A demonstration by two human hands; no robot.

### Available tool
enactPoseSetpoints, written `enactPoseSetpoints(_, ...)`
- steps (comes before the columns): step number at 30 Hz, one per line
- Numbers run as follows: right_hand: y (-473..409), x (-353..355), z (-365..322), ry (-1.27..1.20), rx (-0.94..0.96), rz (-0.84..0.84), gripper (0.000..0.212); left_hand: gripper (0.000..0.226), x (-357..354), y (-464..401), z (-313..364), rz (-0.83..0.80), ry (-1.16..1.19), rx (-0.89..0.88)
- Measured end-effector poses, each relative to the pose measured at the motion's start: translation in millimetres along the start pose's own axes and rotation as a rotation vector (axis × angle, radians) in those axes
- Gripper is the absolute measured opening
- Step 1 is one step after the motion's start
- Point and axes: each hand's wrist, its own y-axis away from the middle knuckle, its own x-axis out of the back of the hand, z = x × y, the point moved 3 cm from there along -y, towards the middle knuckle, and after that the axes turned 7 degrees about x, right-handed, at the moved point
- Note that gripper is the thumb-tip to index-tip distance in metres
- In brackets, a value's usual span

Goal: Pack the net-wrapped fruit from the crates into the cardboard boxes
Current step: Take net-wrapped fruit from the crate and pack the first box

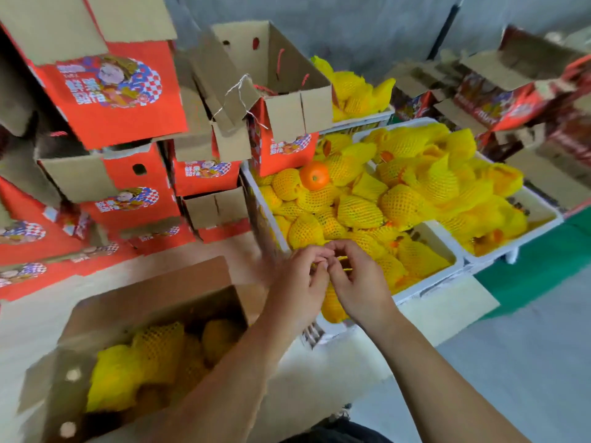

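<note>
Both hands meet over the near edge of the white crate point(428, 282). My left hand point(300, 282) and my right hand point(355, 279) pinch the yellow net of one wrapped fruit point(332, 306), which hangs between and below them. The crate is heaped with net-wrapped fruit point(358, 212) and one bare orange fruit point(314, 175). At the lower left an open cardboard box point(153, 302) holds several wrapped fruits point(137, 369). My left forearm crosses its right corner.
A second white crate point(527, 231) of wrapped fruit stands to the right, a third point(358, 91) behind. Red printed boxes point(112, 100) are stacked at the left; an open one point(281, 81) sits on the crate's far corner. More boxes point(511, 100) lie at the far right.
</note>
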Motion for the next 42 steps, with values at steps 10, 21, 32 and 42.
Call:
enactPoseSetpoints(10,-117,50,97,0.745,0.183,-0.239,0.078,0.026,-69,-52,-4,0.145,-0.396,0.021)
enactPoseSetpoints(21,-106,62,96,0.372,0.171,-0.146,0.073,0.058,-91,-49,21,0.277,0.325,0.429)
enactPoseSetpoints(32,-122,122,125,0.826,0.206,-0.167,0.078,0.094,-125,-59,18,0.353,0.947,0.613)
enactPoseSetpoints(42,-110,115,119,0.545,0.153,-0.001,0.064,0.087,-123,-47,3,0.287,1.007,0.596)
